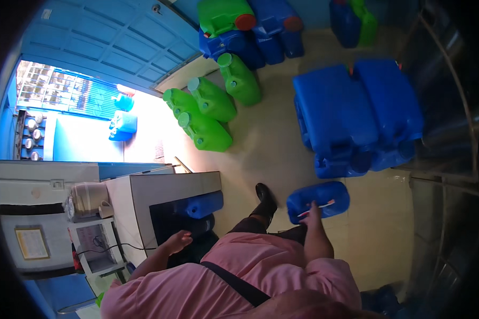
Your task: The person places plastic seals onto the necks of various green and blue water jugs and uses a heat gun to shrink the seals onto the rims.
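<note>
My right hand (313, 218) grips a slim white-and-red brush (325, 204) that looks like a toothbrush. Below that hand, on the floor in front of me, is a blue plastic jug (335, 193); whether the hand touches it I cannot tell. My left hand (179, 241) hangs at my left side with its fingers curled, and nothing shows in it. Nearest to it are the dark opening under a tiled counter (183, 181) and another blue container (206, 205) lying in there.
Several green jugs (213, 101) stand on the floor ahead, left of large blue jugs (335, 107). More blue and green containers (239, 44) are piled by the blue door (115, 36). Bright light enters through the doorway (92, 135). A black cable (131, 246) runs off the counter side.
</note>
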A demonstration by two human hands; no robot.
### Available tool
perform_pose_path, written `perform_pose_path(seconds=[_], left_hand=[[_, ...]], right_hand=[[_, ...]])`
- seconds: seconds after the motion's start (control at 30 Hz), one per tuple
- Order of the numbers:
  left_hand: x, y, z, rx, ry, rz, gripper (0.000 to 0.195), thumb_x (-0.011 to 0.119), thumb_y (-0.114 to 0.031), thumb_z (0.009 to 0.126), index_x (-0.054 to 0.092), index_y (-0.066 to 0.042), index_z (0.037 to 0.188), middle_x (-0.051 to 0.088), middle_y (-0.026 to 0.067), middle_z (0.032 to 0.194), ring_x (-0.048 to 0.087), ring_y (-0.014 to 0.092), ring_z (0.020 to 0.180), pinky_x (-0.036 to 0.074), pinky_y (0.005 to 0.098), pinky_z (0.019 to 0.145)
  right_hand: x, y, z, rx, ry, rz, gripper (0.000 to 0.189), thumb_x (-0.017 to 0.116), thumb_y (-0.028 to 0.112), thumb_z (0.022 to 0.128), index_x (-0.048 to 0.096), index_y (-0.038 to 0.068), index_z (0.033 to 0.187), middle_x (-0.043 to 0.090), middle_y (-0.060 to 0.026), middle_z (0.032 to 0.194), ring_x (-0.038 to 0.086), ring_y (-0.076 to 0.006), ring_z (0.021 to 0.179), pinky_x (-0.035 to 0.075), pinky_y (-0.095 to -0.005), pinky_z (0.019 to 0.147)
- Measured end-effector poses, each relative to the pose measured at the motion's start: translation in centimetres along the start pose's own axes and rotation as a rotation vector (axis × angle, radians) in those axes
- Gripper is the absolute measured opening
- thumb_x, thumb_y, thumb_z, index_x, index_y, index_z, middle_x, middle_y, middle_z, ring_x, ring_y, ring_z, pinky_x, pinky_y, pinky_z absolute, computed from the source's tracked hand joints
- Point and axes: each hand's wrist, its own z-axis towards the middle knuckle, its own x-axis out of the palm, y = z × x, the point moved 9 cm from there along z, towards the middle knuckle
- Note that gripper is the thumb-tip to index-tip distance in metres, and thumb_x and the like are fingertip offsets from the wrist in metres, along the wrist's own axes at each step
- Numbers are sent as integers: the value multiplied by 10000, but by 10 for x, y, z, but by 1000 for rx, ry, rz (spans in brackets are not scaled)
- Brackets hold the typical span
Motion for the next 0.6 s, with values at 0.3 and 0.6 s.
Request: perform_pose_path(seconds=[0.3, 0.6], left_hand=[[-117, -50, 90, 433, -140, 70, 383, 650, -209, 936, 584, -1, 1250, 682, 164, 1152, 659, 262, 1080, 512, 374, 913], [-271, -216, 154, 780, -313, -21, 306, 618, -199, 952, 593, -43, 1215, 668, 163, 1135, 673, 301, 1003, 539, 376, 859]], right_hand=[[233, -18, -160, 54, 166, -186, 339, 611, 432, 958, 595, 126, 1104, 566, -127, 1194, 564, -453, 1023, 411, -776, 842], [376, 160, -353, -379, 507, -496, 264, 634, 278, 976, 603, 57, 1117, 661, -58, 935, 615, -201, 964, 488, -399, 896]])
